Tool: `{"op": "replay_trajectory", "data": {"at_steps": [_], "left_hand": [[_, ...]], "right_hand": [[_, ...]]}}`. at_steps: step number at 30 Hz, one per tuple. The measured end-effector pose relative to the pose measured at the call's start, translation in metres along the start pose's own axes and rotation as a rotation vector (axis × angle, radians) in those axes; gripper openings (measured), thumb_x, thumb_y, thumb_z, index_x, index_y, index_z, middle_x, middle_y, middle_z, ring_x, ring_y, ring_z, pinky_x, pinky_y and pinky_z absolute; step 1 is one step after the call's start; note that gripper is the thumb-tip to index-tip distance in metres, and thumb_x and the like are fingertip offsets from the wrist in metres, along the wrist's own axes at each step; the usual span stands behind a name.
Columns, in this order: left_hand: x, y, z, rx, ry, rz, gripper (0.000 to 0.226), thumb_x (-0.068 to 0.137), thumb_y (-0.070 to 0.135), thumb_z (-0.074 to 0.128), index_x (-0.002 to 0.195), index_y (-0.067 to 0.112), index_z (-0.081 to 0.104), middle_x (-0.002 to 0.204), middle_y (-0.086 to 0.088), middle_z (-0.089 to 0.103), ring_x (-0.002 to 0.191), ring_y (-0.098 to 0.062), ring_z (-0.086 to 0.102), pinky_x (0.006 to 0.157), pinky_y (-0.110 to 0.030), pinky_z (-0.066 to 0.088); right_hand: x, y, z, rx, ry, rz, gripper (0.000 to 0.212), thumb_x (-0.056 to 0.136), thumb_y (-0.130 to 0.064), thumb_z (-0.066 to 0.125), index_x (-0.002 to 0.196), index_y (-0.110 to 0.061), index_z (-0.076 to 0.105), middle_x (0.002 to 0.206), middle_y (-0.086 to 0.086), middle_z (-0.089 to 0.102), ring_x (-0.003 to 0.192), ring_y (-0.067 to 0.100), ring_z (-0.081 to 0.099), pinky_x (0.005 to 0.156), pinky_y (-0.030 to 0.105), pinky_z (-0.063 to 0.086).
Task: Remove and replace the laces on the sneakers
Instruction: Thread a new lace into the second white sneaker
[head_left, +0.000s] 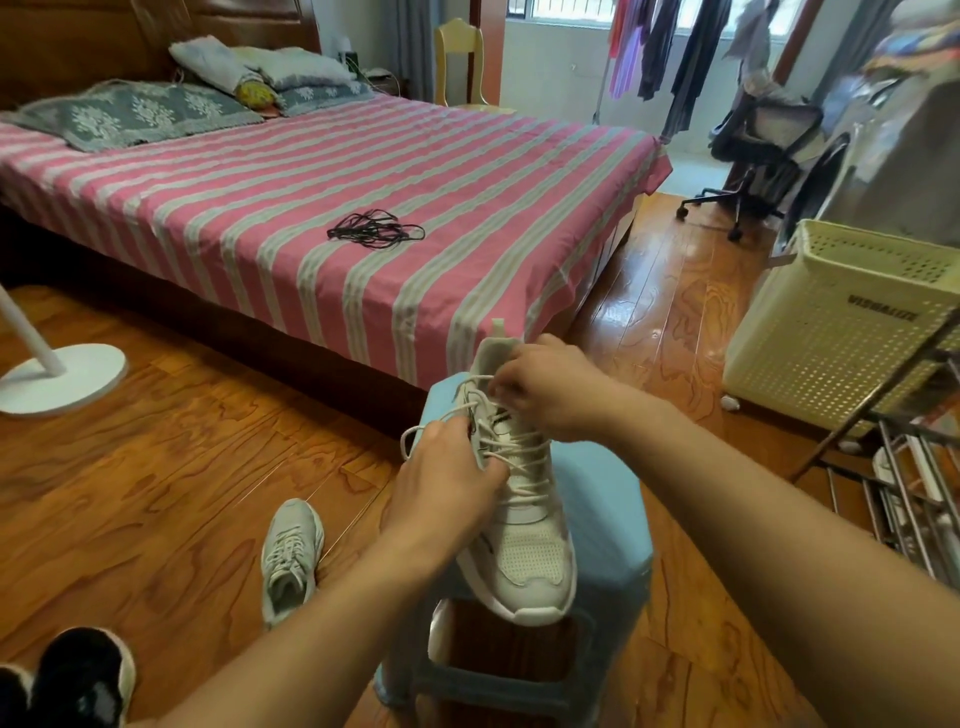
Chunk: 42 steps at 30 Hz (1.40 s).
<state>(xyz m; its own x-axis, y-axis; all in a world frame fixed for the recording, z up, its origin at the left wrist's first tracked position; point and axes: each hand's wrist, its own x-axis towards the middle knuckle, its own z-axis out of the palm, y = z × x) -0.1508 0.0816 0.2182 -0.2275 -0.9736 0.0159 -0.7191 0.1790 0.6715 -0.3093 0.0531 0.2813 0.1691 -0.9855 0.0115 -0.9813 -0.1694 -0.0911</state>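
A white sneaker (530, 545) stands on a light blue plastic stool (608, 519), toe toward me. Its white lace (511, 452) is threaded through the eyelets, with a loose loop sticking out to the left. My left hand (447, 478) holds the lace at the shoe's left side, fingers curled round it. My right hand (540, 384) pinches the lace near the tongue at the top of the shoe. A second white sneaker (291, 556) lies on the floor to the left, laced. A bundle of black laces (375, 233) lies on the bed.
The bed with a pink striped sheet (311, 208) fills the space ahead. A white fan base (62, 379) stands at left, black shoes (78, 675) at bottom left. A cream laundry basket (852, 322), a metal rack (909, 493) and an office chair (753, 150) are at right.
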Motion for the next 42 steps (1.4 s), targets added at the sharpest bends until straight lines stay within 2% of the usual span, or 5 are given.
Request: {"op": "replay_trajectory", "data": {"at_steps": [8,14,21,32,42], "left_hand": [[-0.003,-0.001,-0.007,-0.038,0.006,-0.020,0.036,0.091,0.035,0.058,0.127,0.027,0.056,0.110,0.008,0.052,0.105,-0.020,0.052,0.082,-0.035,0.043],[0.003,-0.002,-0.021,-0.267,-0.159,0.009,0.037,0.090,0.018,0.064,0.117,0.040,0.053,0.105,0.016,0.059,0.100,-0.006,0.059,0.083,-0.029,0.049],[0.039,0.013,-0.026,-0.826,0.024,-0.211,0.025,0.104,0.026,0.059,0.087,0.015,0.073,0.084,0.008,0.072,0.080,-0.003,0.066,0.074,-0.023,0.051],[0.064,0.013,-0.032,-0.637,0.035,0.118,0.019,0.103,0.015,0.059,0.100,0.021,0.077,0.086,0.002,0.076,0.081,0.004,0.067,0.074,-0.012,0.052],[0.062,0.031,-0.029,-0.402,-0.178,0.341,0.020,0.091,0.013,0.058,0.094,0.024,0.074,0.089,0.009,0.075,0.085,-0.005,0.069,0.074,-0.033,0.052]], "right_hand": [[0.015,0.005,-0.006,0.477,-0.211,0.098,0.017,0.098,-0.010,0.055,0.099,-0.003,0.070,0.082,0.002,0.059,0.070,0.012,0.052,0.056,0.021,0.041],[-0.006,0.015,0.017,0.962,-0.032,0.145,0.014,0.098,-0.005,0.057,0.098,-0.003,0.071,0.115,0.002,0.059,0.101,0.014,0.057,0.088,0.030,0.048],[-0.010,0.013,0.028,1.032,0.024,0.727,0.053,0.093,-0.061,0.052,0.109,-0.010,0.056,0.097,0.004,0.062,0.083,0.017,0.060,0.063,0.032,0.053],[-0.012,0.013,0.016,1.123,0.564,0.397,0.027,0.091,-0.038,0.065,0.086,-0.012,0.068,0.083,0.012,0.068,0.073,0.023,0.060,0.074,0.045,0.053],[0.000,-0.006,-0.007,0.971,0.387,-0.055,0.016,0.096,-0.017,0.066,0.104,-0.009,0.078,0.098,0.003,0.077,0.094,0.014,0.071,0.088,0.032,0.057]]}}
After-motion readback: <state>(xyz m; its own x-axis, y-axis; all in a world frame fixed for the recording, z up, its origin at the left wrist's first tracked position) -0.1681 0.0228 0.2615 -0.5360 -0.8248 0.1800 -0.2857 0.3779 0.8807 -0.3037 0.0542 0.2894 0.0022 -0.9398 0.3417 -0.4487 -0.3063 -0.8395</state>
